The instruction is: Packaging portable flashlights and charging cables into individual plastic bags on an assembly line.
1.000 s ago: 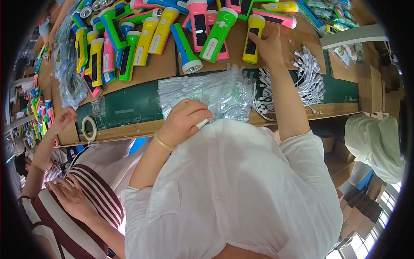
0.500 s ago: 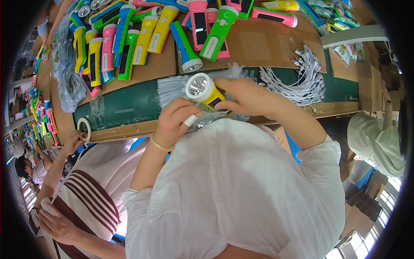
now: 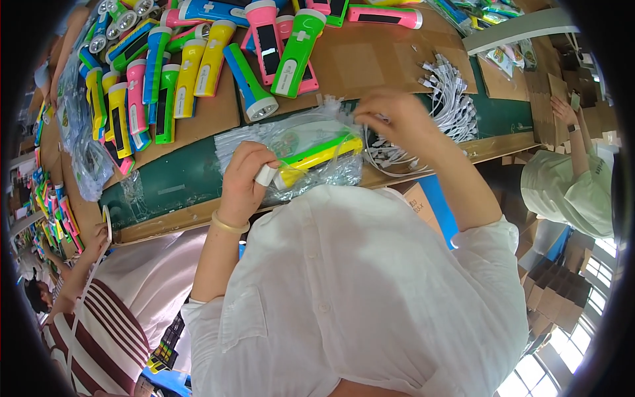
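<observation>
A yellow and green flashlight [image 3: 321,155] lies on its side at the table's front edge, in or under clear plastic. My left hand [image 3: 243,178] is closed at its left end, pinching the clear plastic bag [image 3: 289,192]; a white wrap [image 3: 266,175] covers one fingertip. My right hand [image 3: 395,119] is raised to the right of the flashlight, its fingers bent into a pinch. A white cable [image 3: 368,157] appears to hang from them and loops down towards the table edge; the fingertips are slightly blurred.
Many coloured flashlights [image 3: 210,59] are heaped on cardboard [image 3: 370,59] across the far side. A bunch of white cables [image 3: 456,99] lies at right, near a grey metal bar [image 3: 519,32]. Co-workers sit at left [image 3: 126,298] and stand at right [image 3: 569,192].
The flashlight has gone from being held head-up between both hands to lying flat amid the plastic. My right hand has let go of it and moved right, towards the cables.
</observation>
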The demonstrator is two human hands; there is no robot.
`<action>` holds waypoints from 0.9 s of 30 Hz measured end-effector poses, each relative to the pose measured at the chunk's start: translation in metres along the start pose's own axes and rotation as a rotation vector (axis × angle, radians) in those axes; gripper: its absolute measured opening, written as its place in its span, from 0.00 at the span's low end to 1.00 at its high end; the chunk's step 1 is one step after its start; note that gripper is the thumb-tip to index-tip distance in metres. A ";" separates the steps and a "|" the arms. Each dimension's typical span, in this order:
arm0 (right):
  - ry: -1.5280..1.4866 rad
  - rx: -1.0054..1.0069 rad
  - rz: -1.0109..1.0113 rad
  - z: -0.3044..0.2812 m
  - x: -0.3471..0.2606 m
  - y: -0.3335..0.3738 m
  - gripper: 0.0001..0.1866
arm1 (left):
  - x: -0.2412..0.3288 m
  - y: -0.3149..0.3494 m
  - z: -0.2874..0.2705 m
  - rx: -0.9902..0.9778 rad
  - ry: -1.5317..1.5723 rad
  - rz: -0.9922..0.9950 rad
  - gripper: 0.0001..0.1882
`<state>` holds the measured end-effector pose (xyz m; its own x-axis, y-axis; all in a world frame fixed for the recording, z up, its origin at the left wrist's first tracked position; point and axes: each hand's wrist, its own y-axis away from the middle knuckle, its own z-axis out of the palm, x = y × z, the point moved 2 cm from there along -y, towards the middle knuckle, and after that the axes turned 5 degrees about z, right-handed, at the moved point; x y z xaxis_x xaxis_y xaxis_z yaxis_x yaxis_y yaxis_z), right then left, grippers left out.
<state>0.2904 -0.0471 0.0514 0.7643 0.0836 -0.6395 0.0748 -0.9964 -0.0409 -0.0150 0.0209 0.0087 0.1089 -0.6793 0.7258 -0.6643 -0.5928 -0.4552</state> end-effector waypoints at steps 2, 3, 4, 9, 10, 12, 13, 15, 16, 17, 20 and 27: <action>0.451 -0.067 0.301 -0.024 0.042 0.020 0.04 | 0.002 0.002 0.000 0.003 -0.014 -0.013 0.10; 0.510 -0.110 0.381 -0.029 0.060 0.033 0.04 | 0.002 0.000 0.001 0.002 -0.024 -0.015 0.10; 0.567 -0.155 0.466 -0.029 0.074 0.046 0.04 | 0.002 -0.002 0.002 -0.002 -0.019 -0.011 0.10; 0.533 -0.049 0.416 -0.033 0.085 0.065 0.04 | 0.005 -0.004 0.001 0.004 -0.031 0.008 0.10; 0.422 0.036 0.402 -0.039 0.083 0.067 0.05 | 0.005 -0.004 -0.001 0.006 -0.034 0.006 0.10; 0.033 0.079 0.528 -0.071 0.058 0.059 0.07 | 0.007 -0.002 -0.005 0.002 -0.058 0.048 0.10; -0.187 0.104 0.580 -0.084 0.047 0.057 0.07 | 0.007 -0.001 -0.006 0.003 -0.061 0.044 0.10; -0.254 0.142 0.402 -0.093 0.044 0.055 0.09 | 0.007 -0.001 -0.007 -0.003 -0.072 0.048 0.10; -0.113 0.119 0.469 -0.091 0.038 0.050 0.08 | 0.007 -0.001 -0.008 -0.003 -0.072 0.048 0.10; 0.030 0.092 0.531 -0.088 0.030 0.044 0.07 | 0.006 0.000 -0.007 -0.007 -0.071 0.040 0.10; 0.208 -0.021 0.411 -0.069 0.027 0.039 0.08 | 0.010 -0.002 -0.005 -0.011 -0.074 0.030 0.10; -0.072 -0.106 0.551 -0.090 -0.008 0.058 0.11 | 0.012 0.001 -0.012 -0.027 -0.074 0.047 0.11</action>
<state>0.3461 -0.1039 0.1235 0.6630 -0.4532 -0.5958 -0.2557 -0.8852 0.3887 -0.0230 0.0176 0.0230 0.1303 -0.7369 0.6634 -0.6895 -0.5482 -0.4734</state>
